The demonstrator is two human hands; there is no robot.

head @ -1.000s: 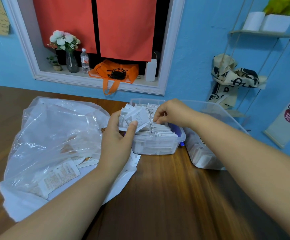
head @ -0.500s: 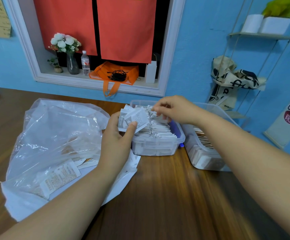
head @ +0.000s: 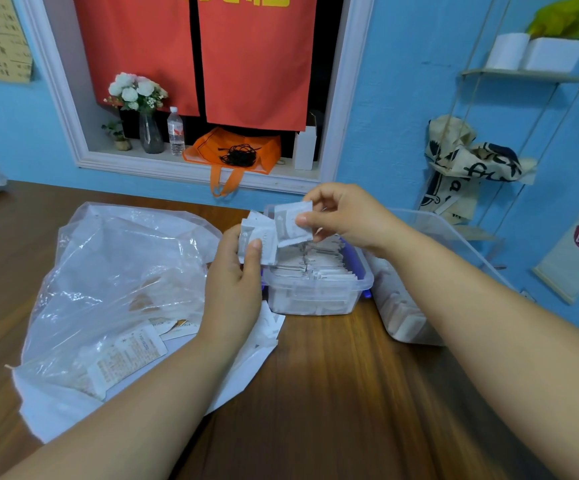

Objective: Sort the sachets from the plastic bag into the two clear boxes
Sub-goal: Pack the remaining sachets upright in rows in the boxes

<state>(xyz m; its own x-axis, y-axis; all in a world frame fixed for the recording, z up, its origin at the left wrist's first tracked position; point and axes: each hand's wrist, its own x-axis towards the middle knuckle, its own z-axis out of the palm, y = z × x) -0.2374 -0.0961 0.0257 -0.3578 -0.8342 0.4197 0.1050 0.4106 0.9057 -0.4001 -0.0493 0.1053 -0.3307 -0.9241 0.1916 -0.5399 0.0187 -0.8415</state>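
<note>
i am in the middle of the sort, dealing one sachet off a handful. my left hand (head: 234, 289) grips a small stack (head: 266, 249) of white sachets, thumb pressed across the front and fingers behind, so that grip is full. my right hand (head: 350, 216) pinches a single sachet (head: 286, 226) by its right edge between thumb and forefinger, with the other fingers loosely curled behind. the sachet stands upright, just right of the stack and overlapping its top corner. i cannot tell whether it has come fully free of the stack.

directly under the pinched sachet is the small box (head: 315, 301), packed with white sachets filed on edge and close to full. further right of my right hand, partly under that forearm, is the big box (head: 400, 322), with pale contents showing low along its near wall. to the left of my left hand the bag (head: 115, 265) lies slumped open on the table (head: 333, 393). more packets (head: 125, 356) show through it, so i judge a good part of the job is left.

the next move, as i judge it, calls for reading the sachet's print and choosing a box. if it is the small box, i need to lower the pinch straight down and slip the sachet edge-first into a gap in the tight row without tipping its neighbours. the left grip needs to hold firm, or the stack fans out.
</note>
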